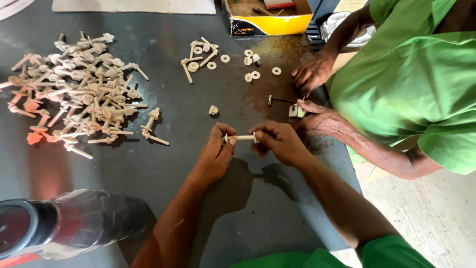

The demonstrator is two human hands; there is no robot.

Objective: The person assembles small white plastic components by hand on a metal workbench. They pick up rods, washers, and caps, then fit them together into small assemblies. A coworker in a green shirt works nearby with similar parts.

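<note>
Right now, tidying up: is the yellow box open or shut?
Open: the yellow box has no lid on top, and small items show inside.

dark table (148,164), bolt pile (79,94), washers (255,75)

A dark table (163,173) was seen under everything. A big heap of pale bolts (79,89) was spread at nine to ten o'clock. A smaller scatter of washers and bolts (218,57) was laid at twelve o'clock, with one loose nut (213,110) just below it. A yellow cardboard box (270,22) was set at the table's far edge, at one o'clock. A clear plastic bottle (74,223) was laid on its side at seven o'clock. A green shirt (416,74) was seen at three o'clock.
</note>
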